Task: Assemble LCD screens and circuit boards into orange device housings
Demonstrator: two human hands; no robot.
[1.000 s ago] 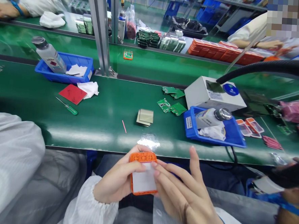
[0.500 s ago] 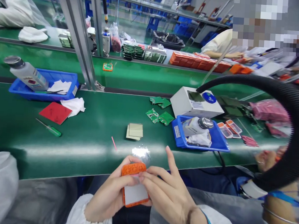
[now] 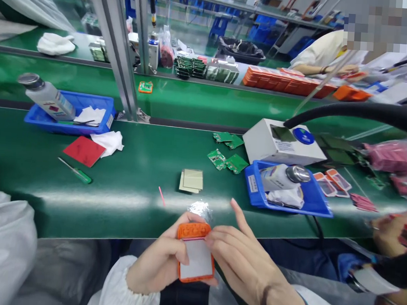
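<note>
The left hand (image 3: 155,264) gripped an orange rubbery device case with a white screen film (image 3: 195,258), below the green desk's (image 3: 125,198) near edge. Right hand (image 3: 243,261) fingers pinched its top corner, index raised. Film work, apparently; next calls for a careful peel.
</note>
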